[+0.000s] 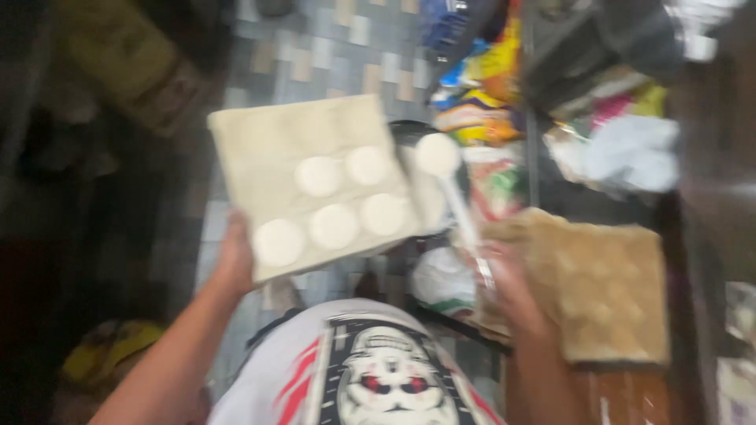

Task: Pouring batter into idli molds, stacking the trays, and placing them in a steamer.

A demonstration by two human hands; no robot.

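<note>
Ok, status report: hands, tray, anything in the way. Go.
Left hand grips egg tray, five white eggs aboard. Right hand holds a clear bag, one egg inside. Brown tray stack beside it. Picture blurred.

To my right, a wooden counter [630, 397] carries a brown egg tray [606, 287], with crumpled bags [630, 149] piled farther back.

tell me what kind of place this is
Probably a small grocery shop: an egg tray in the left hand, empty trays by the right hand, bright snack packets behind.
</note>
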